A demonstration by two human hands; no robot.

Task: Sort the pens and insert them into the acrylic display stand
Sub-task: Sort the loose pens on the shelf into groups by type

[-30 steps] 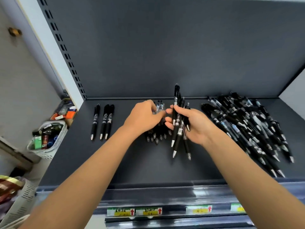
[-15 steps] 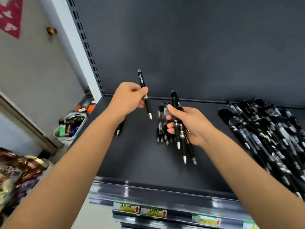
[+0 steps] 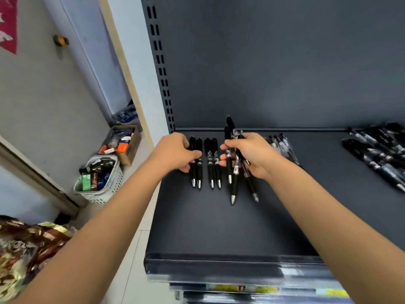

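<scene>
Four black click pens lie side by side, tips toward me, on the dark shelf (image 3: 219, 229). My left hand (image 3: 175, 152) is down on the two leftmost pens (image 3: 195, 172), thumb across them and fingers curled beside the outer one. The other two pens (image 3: 214, 172) lie free just to the right. Beside them, my right hand (image 3: 249, 154) grips a bunch of black pens (image 3: 233, 183) above the shelf, tips pointing down toward me. A small group of pens (image 3: 282, 145) lies behind that hand. A big loose pile of pens (image 3: 381, 154) covers the shelf's right end. No acrylic stand is in view.
The slotted shelf upright (image 3: 162, 69) rises at the back left. Past the shelf's left side, on the floor, stand a white basket (image 3: 109, 189) of small goods and a cardboard box (image 3: 133, 148). Shiny snack bags (image 3: 22, 249) sit at lower left. The shelf's front rail (image 3: 219, 266) carries price labels.
My left hand took one pen from the bunch, carried it left and brought it down onto the row, which grew from three pens to four. The view swung left.
</scene>
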